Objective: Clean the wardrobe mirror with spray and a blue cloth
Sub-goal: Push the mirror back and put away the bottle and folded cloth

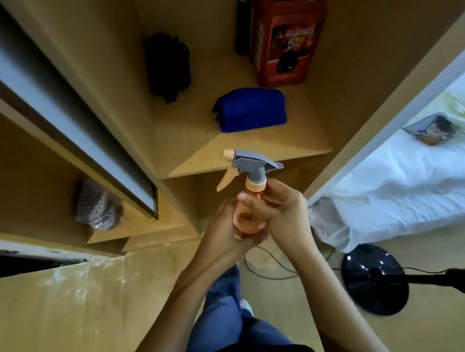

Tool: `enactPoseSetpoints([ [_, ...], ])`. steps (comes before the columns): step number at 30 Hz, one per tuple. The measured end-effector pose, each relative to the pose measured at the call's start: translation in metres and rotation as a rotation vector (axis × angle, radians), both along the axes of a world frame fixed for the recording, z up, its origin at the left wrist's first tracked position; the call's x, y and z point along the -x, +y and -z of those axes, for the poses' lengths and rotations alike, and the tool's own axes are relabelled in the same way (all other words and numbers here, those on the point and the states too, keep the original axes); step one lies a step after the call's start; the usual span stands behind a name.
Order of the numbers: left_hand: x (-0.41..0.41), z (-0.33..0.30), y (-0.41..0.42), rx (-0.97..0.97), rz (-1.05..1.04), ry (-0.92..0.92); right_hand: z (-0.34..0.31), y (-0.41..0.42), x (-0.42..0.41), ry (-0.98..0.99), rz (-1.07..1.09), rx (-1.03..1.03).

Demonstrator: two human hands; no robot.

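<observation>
A tan wooden wardrobe [381, 60] with open shelves fills the upper frame, seen from above by a person standing before it in blue trousers [228, 318]. At 3 o'clock lies a bed with white sheets [404, 183], a small picture card [429, 129] resting on it. A round black stand base [374, 278] sits on the floor at 4 o'clock, a thin black cable trailing beside it. On the middle shelf at 12 o'clock stands a red printed box [286, 38], with a black bundle [167, 66] at 11 o'clock and a folded blue cloth [249, 109] just in front of the box, untouched. A grey dotted packet [98, 207] lies on a lower shelf at 9 o'clock. At centre, both hands hold a clear orange spray bottle with a grey-and-cream trigger head [248, 169], upright, nozzle pointing to 9 o'clock, well below the cloth. The left hand [223, 230] wraps its curled fingers round the bottle's body; the right hand [279, 213] grips near the neck, fingers curled.
</observation>
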State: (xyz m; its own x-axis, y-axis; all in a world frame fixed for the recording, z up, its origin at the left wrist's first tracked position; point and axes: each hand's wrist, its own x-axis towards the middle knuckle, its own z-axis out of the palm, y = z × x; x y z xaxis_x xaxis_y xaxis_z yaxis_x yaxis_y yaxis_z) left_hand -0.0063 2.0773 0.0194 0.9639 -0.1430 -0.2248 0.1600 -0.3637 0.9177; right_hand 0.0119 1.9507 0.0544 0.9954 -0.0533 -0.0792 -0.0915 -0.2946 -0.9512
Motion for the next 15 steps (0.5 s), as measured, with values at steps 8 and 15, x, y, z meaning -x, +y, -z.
enactPoseSetpoints([
  [8, 0.078, -0.005, 0.047, -0.009, -0.158, -0.047, 0.001, 0.046, 0.052, 0.003, -0.201, 0.002],
  [15, 0.125, -0.004, 0.100, 0.042, -0.263, -0.037, 0.005, 0.106, 0.087, 0.023, -0.339, -0.045],
])
